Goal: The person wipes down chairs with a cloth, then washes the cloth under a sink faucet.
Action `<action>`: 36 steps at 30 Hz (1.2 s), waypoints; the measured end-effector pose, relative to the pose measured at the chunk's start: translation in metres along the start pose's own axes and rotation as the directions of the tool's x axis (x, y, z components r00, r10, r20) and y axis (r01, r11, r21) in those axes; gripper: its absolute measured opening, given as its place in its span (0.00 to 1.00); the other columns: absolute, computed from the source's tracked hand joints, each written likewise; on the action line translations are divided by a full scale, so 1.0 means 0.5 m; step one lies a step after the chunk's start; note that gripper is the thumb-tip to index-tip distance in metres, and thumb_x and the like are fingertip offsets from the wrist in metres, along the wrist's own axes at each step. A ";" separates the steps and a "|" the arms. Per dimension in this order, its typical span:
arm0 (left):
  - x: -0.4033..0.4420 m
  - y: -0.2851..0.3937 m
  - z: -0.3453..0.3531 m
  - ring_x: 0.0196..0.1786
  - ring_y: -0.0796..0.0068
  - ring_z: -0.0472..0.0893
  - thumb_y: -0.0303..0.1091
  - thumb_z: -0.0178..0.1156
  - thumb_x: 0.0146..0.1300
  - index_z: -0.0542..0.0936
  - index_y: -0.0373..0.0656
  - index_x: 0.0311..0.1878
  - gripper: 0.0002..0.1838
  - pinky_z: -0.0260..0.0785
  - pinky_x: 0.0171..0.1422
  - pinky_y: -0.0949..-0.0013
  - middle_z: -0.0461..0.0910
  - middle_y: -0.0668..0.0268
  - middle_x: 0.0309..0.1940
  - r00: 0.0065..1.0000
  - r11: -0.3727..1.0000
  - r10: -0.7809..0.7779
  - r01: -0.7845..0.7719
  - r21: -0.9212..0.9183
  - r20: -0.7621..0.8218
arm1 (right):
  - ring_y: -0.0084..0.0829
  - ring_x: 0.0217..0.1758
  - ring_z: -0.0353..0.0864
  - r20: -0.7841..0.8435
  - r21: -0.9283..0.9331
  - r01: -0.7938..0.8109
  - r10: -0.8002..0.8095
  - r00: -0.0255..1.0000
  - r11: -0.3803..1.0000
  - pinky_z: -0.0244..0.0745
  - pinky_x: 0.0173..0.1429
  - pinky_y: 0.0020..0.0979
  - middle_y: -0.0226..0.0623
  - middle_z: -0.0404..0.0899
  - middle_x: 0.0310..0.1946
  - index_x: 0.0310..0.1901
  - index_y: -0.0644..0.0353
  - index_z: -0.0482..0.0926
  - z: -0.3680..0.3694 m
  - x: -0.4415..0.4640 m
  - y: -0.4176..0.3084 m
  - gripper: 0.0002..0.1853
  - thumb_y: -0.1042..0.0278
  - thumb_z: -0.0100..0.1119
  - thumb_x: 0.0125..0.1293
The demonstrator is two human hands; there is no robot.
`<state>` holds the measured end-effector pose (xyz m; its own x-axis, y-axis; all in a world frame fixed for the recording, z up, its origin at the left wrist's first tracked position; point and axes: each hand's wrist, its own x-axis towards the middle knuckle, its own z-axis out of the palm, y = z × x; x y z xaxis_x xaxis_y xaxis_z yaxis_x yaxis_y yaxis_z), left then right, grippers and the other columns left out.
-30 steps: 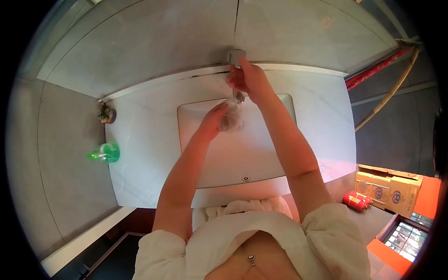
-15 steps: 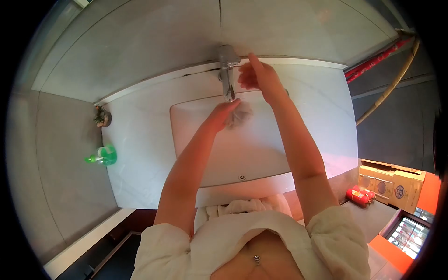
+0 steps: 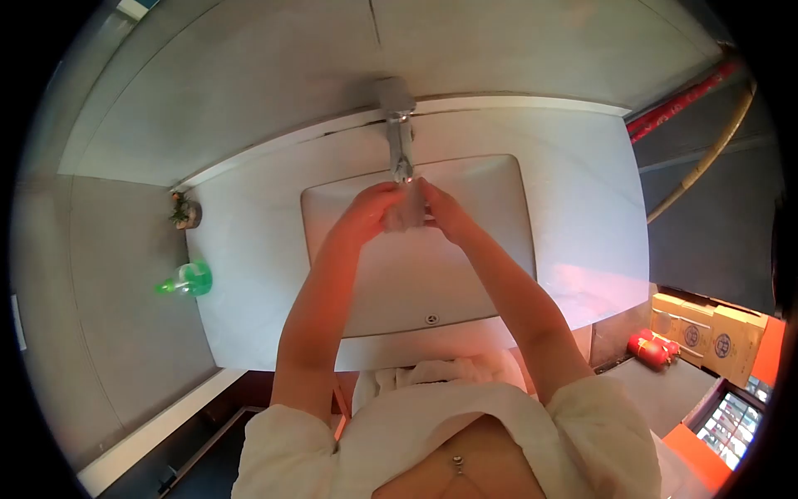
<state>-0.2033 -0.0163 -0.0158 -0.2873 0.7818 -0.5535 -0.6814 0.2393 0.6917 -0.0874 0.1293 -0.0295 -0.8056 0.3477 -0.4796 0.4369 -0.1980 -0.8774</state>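
Observation:
Beneath the spout of the chrome faucet [image 3: 400, 150], a pale greyish, cloth-like thing [image 3: 405, 214] sits between my two hands; blur hides its exact kind. My left hand [image 3: 371, 210] curls around its left side. From the right, my right hand [image 3: 445, 211] grips it, the thumb near the spout and the fingertips partly hidden. Both hands are over the back part of the white sink basin [image 3: 416, 283], with the faucet tip just above them.
On the counter's left side stand a green soap pump bottle [image 3: 194, 279] and a small potted plant [image 3: 184, 210]. Red fire extinguishers [image 3: 653, 348] and cardboard boxes [image 3: 708, 333] are at lower right. A yellowish hose [image 3: 706, 158] runs along the right.
My right hand has come down from beside the faucet lever onto the pale thing, which only my left hand held before. The view has shifted slightly.

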 end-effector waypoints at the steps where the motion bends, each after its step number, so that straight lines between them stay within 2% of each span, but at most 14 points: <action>1: -0.027 0.009 0.009 0.37 0.77 0.75 0.36 0.52 0.60 0.73 0.39 0.46 0.14 0.67 0.41 0.75 0.76 0.68 0.35 1.000 1.000 0.001 -0.001 0.003 -0.015 | 0.34 0.49 0.73 0.150 0.129 -0.123 0.103 0.983 0.984 0.68 0.51 0.37 0.38 0.70 0.52 0.57 0.57 0.66 0.018 0.018 -0.006 0.27 0.47 0.44 0.63; 3: -0.085 0.038 0.037 0.39 0.76 0.75 0.33 0.51 0.61 0.72 0.37 0.48 0.14 0.67 0.43 0.76 0.75 0.65 0.38 0.983 0.994 0.085 -0.094 -0.047 -0.162 | 0.36 0.48 0.73 0.322 0.231 -0.260 0.179 0.930 0.938 0.70 0.50 0.41 0.38 0.69 0.53 0.57 0.57 0.65 0.061 0.031 -0.047 0.28 0.45 0.44 0.63; 5: -0.097 0.009 0.007 0.41 0.76 0.76 0.33 0.50 0.61 0.71 0.36 0.49 0.15 0.68 0.44 0.75 0.75 0.64 0.40 0.953 0.986 0.150 -0.165 -0.037 -0.262 | 0.38 0.41 0.78 0.312 -0.106 -0.291 0.310 0.898 0.951 0.74 0.38 0.37 0.40 0.75 0.42 0.51 0.60 0.69 0.107 0.008 -0.145 0.27 0.44 0.41 0.63; 12: -0.106 -0.057 -0.057 0.41 0.78 0.74 0.37 0.53 0.60 0.74 0.34 0.47 0.17 0.66 0.41 0.75 0.76 0.65 0.39 0.833 0.980 0.184 -0.195 0.034 -0.522 | 0.41 0.32 0.79 0.562 -0.501 -0.332 0.592 0.577 0.799 0.79 0.27 0.37 0.42 0.76 0.39 0.49 0.57 0.71 0.223 0.260 0.006 0.21 0.51 0.46 0.61; 15: -0.085 -0.044 -0.049 0.37 0.80 0.74 0.39 0.54 0.60 0.75 0.35 0.46 0.17 0.65 0.40 0.76 0.77 0.67 0.36 0.869 0.962 0.261 -0.272 0.035 -0.421 | 0.38 0.37 0.78 0.504 -0.669 -0.081 0.530 0.682 0.739 0.78 0.36 0.39 0.42 0.75 0.39 0.48 0.58 0.72 0.171 0.216 -0.058 0.19 0.55 0.49 0.61; 19: -0.062 0.005 0.017 0.41 0.78 0.76 0.35 0.54 0.60 0.74 0.35 0.46 0.15 0.67 0.45 0.75 0.77 0.66 0.38 0.923 0.974 0.213 -0.228 -0.010 -0.319 | 0.25 0.43 0.73 0.521 -0.347 0.158 0.050 0.852 0.924 0.66 0.50 0.28 0.34 0.76 0.37 0.44 0.60 0.75 0.020 0.150 -0.063 0.16 0.58 0.52 0.61; 22: -0.038 0.020 0.035 0.38 0.80 0.75 0.33 0.56 0.59 0.75 0.36 0.44 0.13 0.66 0.42 0.76 0.77 0.68 0.35 0.936 0.961 0.244 -0.198 0.193 -0.253 | 0.23 0.40 0.72 0.398 -0.489 0.314 -0.112 0.910 0.814 0.67 0.46 0.27 0.32 0.76 0.35 0.40 0.61 0.76 -0.069 0.093 -0.090 0.15 0.57 0.52 0.61; 28: -0.030 -0.005 0.012 0.35 0.78 0.74 0.32 0.58 0.56 0.76 0.35 0.39 0.11 0.65 0.38 0.77 0.77 0.67 0.31 0.862 0.871 0.393 -0.238 0.430 -0.319 | 0.26 0.33 0.75 0.156 -0.262 0.242 -0.206 0.966 0.934 0.68 0.39 0.29 0.37 0.77 0.29 0.37 0.62 0.76 -0.031 0.089 -0.054 0.15 0.57 0.53 0.59; 30: -0.017 -0.024 0.009 0.37 0.76 0.74 0.35 0.55 0.59 0.75 0.38 0.40 0.11 0.66 0.40 0.74 0.76 0.67 0.31 0.857 0.916 0.304 -0.383 -0.119 -0.415 | 0.36 0.30 0.77 -0.013 -0.312 0.362 -0.385 0.923 0.878 0.71 0.36 0.35 0.43 0.77 0.26 0.35 0.60 0.76 0.058 0.034 -0.053 0.13 0.57 0.54 0.58; 31: 0.018 -0.057 -0.018 0.37 0.76 0.74 0.35 0.55 0.59 0.75 0.38 0.40 0.11 0.66 0.40 0.74 0.76 0.67 0.31 0.861 0.920 0.300 -0.375 -0.114 -0.411 | 0.40 0.32 0.77 0.063 -0.417 0.472 -0.493 0.868 0.777 0.70 0.36 0.37 0.47 0.77 0.30 0.38 0.59 0.74 0.102 0.014 -0.045 0.14 0.58 0.53 0.57; 32: 0.070 -0.108 -0.061 0.39 0.75 0.74 0.38 0.53 0.61 0.75 0.40 0.42 0.12 0.67 0.42 0.73 0.76 0.66 0.33 0.870 0.759 0.492 -0.440 -0.480 -0.020 | 0.45 0.34 0.77 0.149 -0.507 0.565 -0.579 0.802 0.651 0.70 0.37 0.40 0.51 0.76 0.33 0.41 0.59 0.73 0.131 0.002 -0.038 0.15 0.59 0.53 0.56; 33: 0.099 -0.142 -0.078 0.40 0.75 0.74 0.41 0.51 0.63 0.74 0.41 0.44 0.14 0.67 0.44 0.71 0.75 0.66 0.35 0.646 0.546 0.713 -0.270 -0.793 0.272 | 0.45 0.34 0.77 0.136 -0.509 0.554 -0.574 0.807 0.658 0.70 0.37 0.40 0.51 0.76 0.33 0.41 0.59 0.73 0.138 -0.002 -0.043 0.15 0.59 0.53 0.56; 34: 0.071 -0.147 -0.036 0.41 0.73 0.74 0.47 0.46 0.65 0.72 0.43 0.44 0.17 0.67 0.47 0.69 0.74 0.64 0.39 0.736 0.593 0.676 -0.513 -0.621 0.037 | 0.48 0.35 0.76 0.125 -0.611 0.482 -0.525 0.842 0.628 0.70 0.38 0.41 0.50 0.76 0.31 0.37 0.59 0.74 0.138 0.000 -0.055 0.14 0.56 0.52 0.56; 36: 0.060 -0.112 0.017 0.44 0.73 0.73 0.47 0.43 0.66 0.71 0.43 0.46 0.18 0.66 0.50 0.68 0.73 0.66 0.41 0.899 0.716 0.401 -0.427 -0.552 -0.176 | 0.49 0.35 0.75 -0.097 -0.596 0.260 -0.389 0.916 0.760 0.70 0.39 0.43 0.49 0.76 0.29 0.34 0.58 0.76 0.122 0.041 -0.048 0.16 0.54 0.49 0.58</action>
<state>-0.1681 -0.0015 -0.0670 -0.6500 0.6972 -0.3023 -0.7368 -0.4809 0.4753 -0.1390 0.0852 -0.0176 -0.8690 0.4849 -0.0983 0.3611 0.4858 -0.7960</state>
